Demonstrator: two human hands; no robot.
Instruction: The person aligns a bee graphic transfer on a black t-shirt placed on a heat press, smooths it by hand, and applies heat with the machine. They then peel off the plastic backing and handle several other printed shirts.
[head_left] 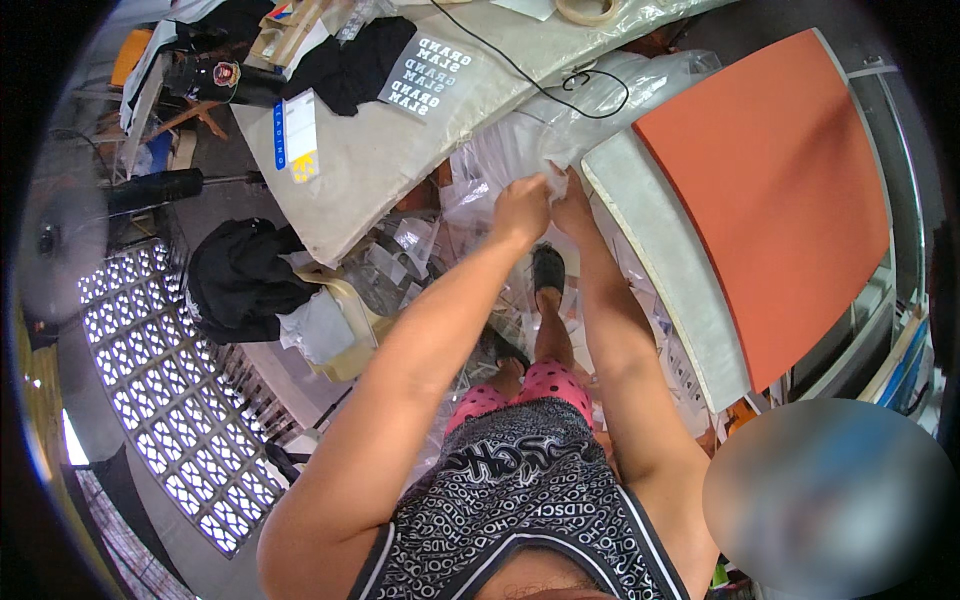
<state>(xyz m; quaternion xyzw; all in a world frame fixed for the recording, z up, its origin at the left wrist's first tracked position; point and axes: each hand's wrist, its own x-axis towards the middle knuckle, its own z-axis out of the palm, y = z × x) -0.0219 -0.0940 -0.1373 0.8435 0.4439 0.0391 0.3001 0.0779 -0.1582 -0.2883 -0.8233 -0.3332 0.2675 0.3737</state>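
Observation:
Both of my hands are together in front of me, between the table's edge and a pale board. My left hand point(522, 210) is closed in a fist on a clear plastic sheet or bag point(490, 165). Right beside it, my right hand point(572, 205) pinches the same plastic with fingers closed. The crumpled plastic spreads out beyond my hands toward the table; its lower folds are partly hidden by my left hand.
A plastic-covered table point(350, 150) holds a black cloth point(345, 70), a grey sheet with white lettering point(425, 80) and a tape roll point(588, 8). An orange pad point(770, 200) tops the pale board point(660, 260) at right. At left stands a chair point(355, 325) with black clothing point(245, 280). Scraps litter the floor.

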